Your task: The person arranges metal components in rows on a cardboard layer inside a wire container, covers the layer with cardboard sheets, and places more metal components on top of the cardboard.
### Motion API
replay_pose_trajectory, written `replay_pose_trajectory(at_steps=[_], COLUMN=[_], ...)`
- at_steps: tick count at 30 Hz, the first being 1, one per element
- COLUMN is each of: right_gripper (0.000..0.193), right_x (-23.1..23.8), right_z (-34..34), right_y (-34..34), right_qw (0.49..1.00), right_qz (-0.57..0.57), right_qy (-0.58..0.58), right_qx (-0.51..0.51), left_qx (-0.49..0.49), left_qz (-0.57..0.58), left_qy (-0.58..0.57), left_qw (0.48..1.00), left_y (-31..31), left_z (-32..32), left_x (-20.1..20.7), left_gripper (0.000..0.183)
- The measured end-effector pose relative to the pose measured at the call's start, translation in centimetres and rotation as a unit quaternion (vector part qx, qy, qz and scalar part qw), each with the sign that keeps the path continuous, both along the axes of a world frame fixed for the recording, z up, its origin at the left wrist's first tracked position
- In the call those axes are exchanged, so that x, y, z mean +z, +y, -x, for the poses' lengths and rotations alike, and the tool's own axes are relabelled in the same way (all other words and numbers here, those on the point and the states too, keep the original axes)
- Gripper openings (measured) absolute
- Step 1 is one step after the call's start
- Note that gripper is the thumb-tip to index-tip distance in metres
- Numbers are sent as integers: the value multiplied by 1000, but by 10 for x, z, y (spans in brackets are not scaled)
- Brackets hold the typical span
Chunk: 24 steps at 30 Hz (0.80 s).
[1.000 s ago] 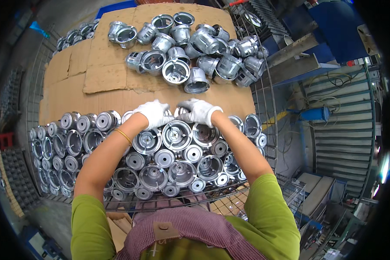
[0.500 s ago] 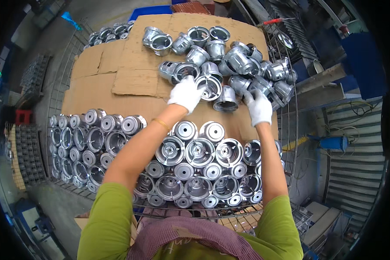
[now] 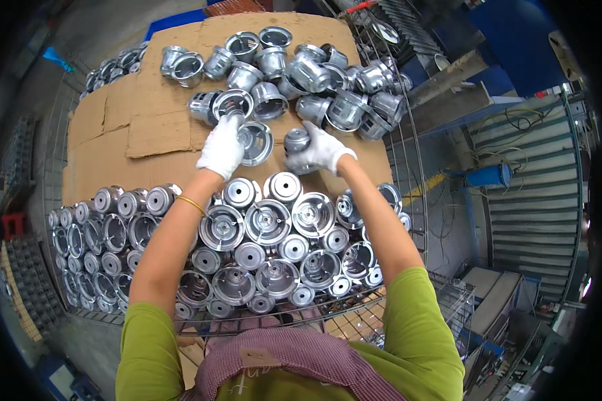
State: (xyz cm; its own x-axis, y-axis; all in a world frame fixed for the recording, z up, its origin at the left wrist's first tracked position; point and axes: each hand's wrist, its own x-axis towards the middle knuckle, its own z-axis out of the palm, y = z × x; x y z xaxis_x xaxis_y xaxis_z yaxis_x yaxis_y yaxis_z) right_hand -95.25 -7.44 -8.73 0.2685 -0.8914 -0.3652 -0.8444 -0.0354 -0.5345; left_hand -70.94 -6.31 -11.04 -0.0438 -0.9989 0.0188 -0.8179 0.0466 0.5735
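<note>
My left hand [image 3: 222, 148], in a white glove, grips the side of a silvery cup-shaped metal housing [image 3: 261, 144] whose round open end faces up toward me. My right hand [image 3: 322, 148], gloved too, has its fingers closed around another metal housing [image 3: 297, 142] just to the right; its closed end is up and the glove covers part of it. Beyond both hands, a loose heap of similar housings [image 3: 308, 72] lies on brown cardboard [image 3: 160, 137]. Nearer to me, stacked rows of housings [image 3: 267, 222] lie on their sides, some showing open ends and others closed ends.
A wire cage [image 3: 408, 174] surrounds the cardboard, its front edge close to my body. More housings [image 3: 114, 70] sit beyond the cardboard at far left. On the right are a wooden beam [image 3: 451, 77], a blue cylinder [image 3: 488, 176] and a corrugated panel [image 3: 532, 227].
The whole view has shifted, with the scene sliding left. My right hand has left the heap's right side and closed on a housing nearer my left hand. My left hand keeps its housing.
</note>
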Motion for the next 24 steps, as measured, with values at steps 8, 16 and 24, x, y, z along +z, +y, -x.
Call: replay_pose_trajectory(at_steps=[8,16,24], right_gripper=[91,82,64], right_x=[-4,-15,-7], right_z=[21,82,49], right_y=[15,15,39], right_qw=[996,996,984], right_qz=[80,-4,-112], right_qy=[-29,-77,-33], right_qx=[-21,45,131], left_qx=[-154,-238,-96], left_qz=[196,31,-43], left_qy=[-262,-127,-112], left_qw=[932,963,988], left_y=[6,-1,2], left_z=[16,32,38], left_x=[-21,12,24], left_gripper=[23,39,64])
